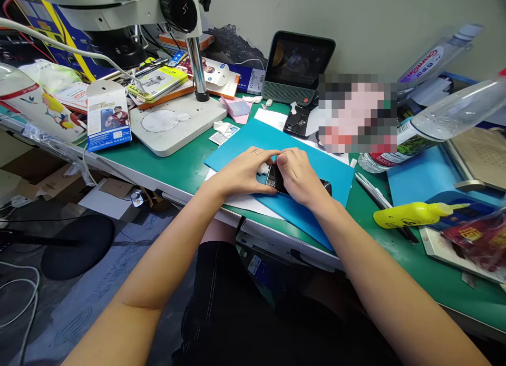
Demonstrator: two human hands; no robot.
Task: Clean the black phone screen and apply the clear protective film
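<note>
A dark phone (280, 183) lies on a blue mat (241, 139), partly covered by both hands. My left hand (249, 171) curves round its left end, thumb along the near edge and fingers at the far edge, gripping it. Over its middle, my right hand (296, 174) has its fingers pressed together; what they hold, if anything, is hidden. The phone's right end shows past my right wrist. A crumpled white tissue (263, 169) sits beside the phone, between my left thumb and fingers.
A microscope stand (177, 118) is at the left, near boxes (109, 118). A small screen (298, 66) stands behind the mat. To the right are plastic bottles (435, 124), a yellow glue bottle (411, 215), pens (375, 192) and a blue holder (419, 171).
</note>
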